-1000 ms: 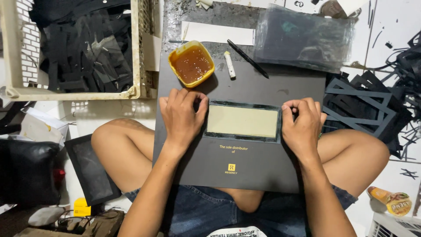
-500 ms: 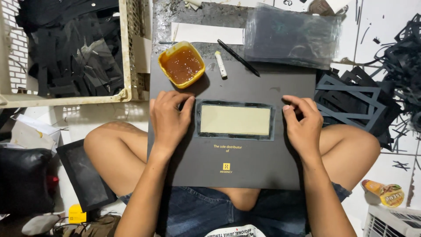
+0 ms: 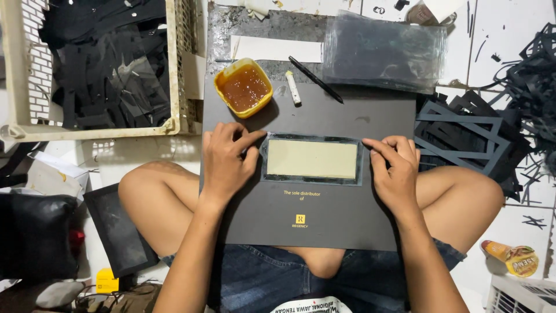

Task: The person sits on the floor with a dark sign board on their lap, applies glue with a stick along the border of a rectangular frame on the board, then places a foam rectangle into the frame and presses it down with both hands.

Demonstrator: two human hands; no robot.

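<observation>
Little has moved since the earlier frame: both hands have stayed at the ends of the window, the left forefinger now reaching a bit further along its top edge.

The left hand (image 3: pixel 227 157) lies flat, fingers spread and pressing, gripping nothing, against the left end of the window (image 3: pixel 313 159). The right hand (image 3: pixel 395 167) presses likewise on the right end, fingers loosely curled, nothing held. That pale window in its black frame runs lengthwise between the hands, both equally near, in the middle of a dark card (image 3: pixel 324 220) resting across the person's crossed legs.

Beyond the card sit a yellow tub (image 3: pixel 244 87) of amber glue, a white stick (image 3: pixel 294 88) and a black pen (image 3: pixel 315 79). A crate (image 3: pixel 14 75) of black scraps stands to the left, and cut frames (image 3: pixel 463 139) lie on the right of the white floor.
</observation>
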